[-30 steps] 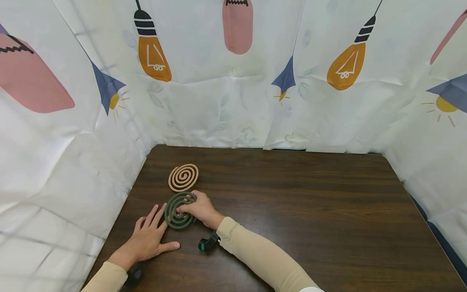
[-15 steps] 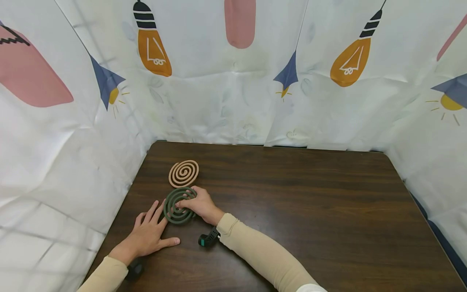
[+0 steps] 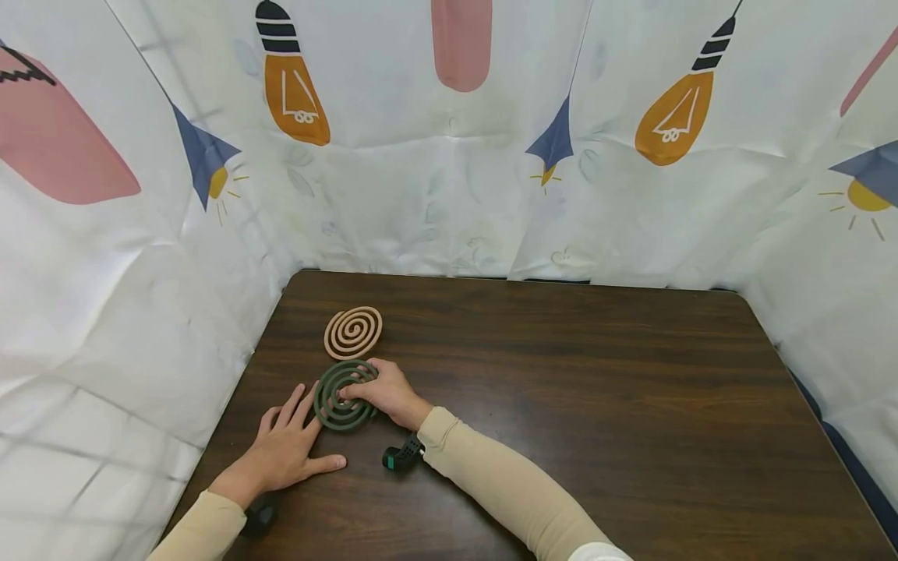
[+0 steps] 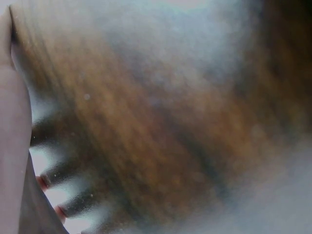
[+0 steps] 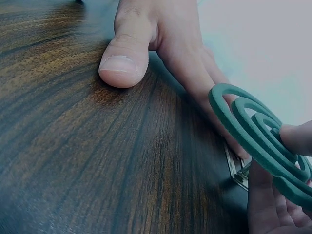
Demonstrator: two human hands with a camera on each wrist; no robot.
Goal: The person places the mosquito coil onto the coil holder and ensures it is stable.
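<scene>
My right hand pinches a green mosquito coil, thumb on top and fingers beneath. In the right wrist view the coil is tilted and held off the table. My left hand lies on the table with straight, spread fingers, just left of the coil. One of its fingertips touches a small, thin metal piece below the coil; its full shape is hidden. A tan mosquito coil lies flat behind the green one. The left wrist view is blurred, with part of the left hand along its left edge.
The dark wood table stretches to the right. A printed white curtain hangs around its back and sides. A black strapped device sits under the right wrist, and a dark one under the left.
The head view has shifted slightly, so the table sits a little higher in it. Both hands and the green coil hold nearly the same place on the table.
</scene>
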